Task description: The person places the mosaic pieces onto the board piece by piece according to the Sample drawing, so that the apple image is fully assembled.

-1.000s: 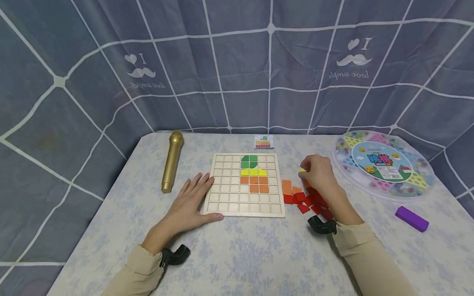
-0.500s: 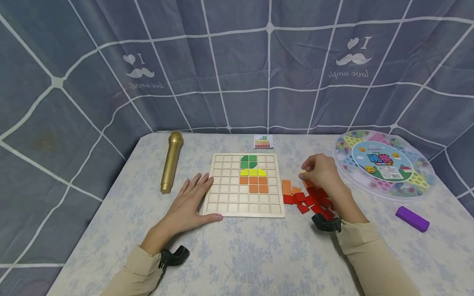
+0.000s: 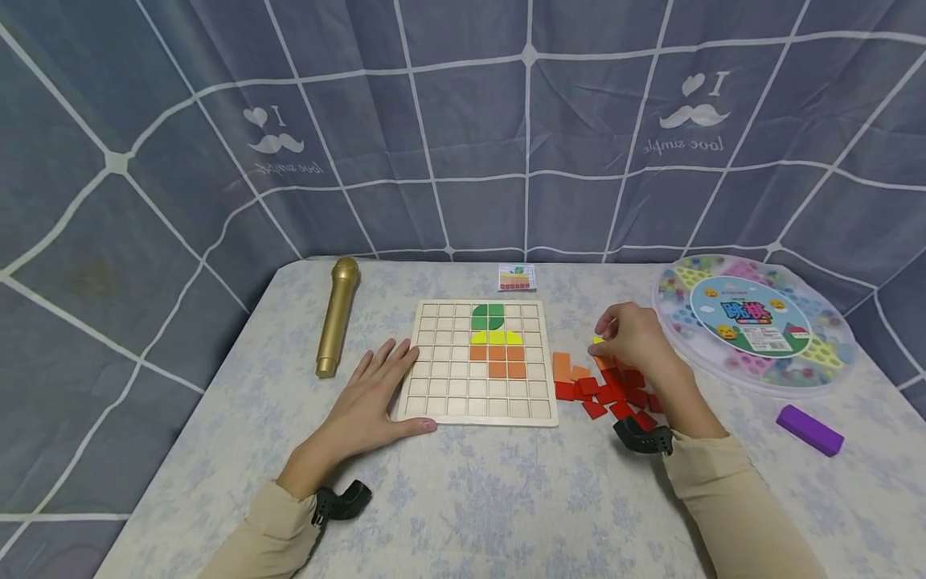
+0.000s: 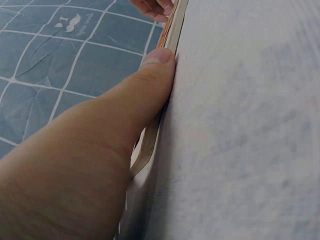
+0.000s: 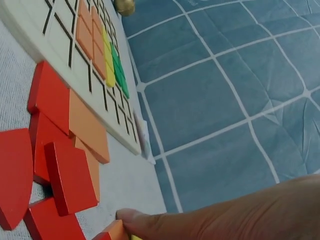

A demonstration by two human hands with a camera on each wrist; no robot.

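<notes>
A pale wooden grid board [image 3: 441, 406] lies on the table, with green, yellow and orange tiles set in its cells. My left hand [image 3: 365, 402] rests at the board's left side, fingers spread over the edge; in the left wrist view its thumb [image 4: 157, 62] lies along the front edge. To the right of the board is a loose pile of red tiles [image 3: 611, 392] and orange tiles [image 3: 561, 367]. My right hand [image 3: 637, 342] is at the far end of this pile, fingers bent, touching an orange tile [image 5: 117, 230] beside a yellow piece [image 3: 598, 341]. Its grip is partly hidden.
A small picture card [image 3: 517, 277] lies behind the board. At the left is a gold microphone-shaped object [image 3: 337, 318]. A round clear game box [image 3: 752, 322] sits at the back right, with a purple block [image 3: 810, 430] in front. A grey curtain [image 3: 470, 121] borders the table.
My right hand has shifted slightly to the right, and more red tiles show beneath it. The yellow piece has moved slightly right and nearer. My left hand stays on the board.
</notes>
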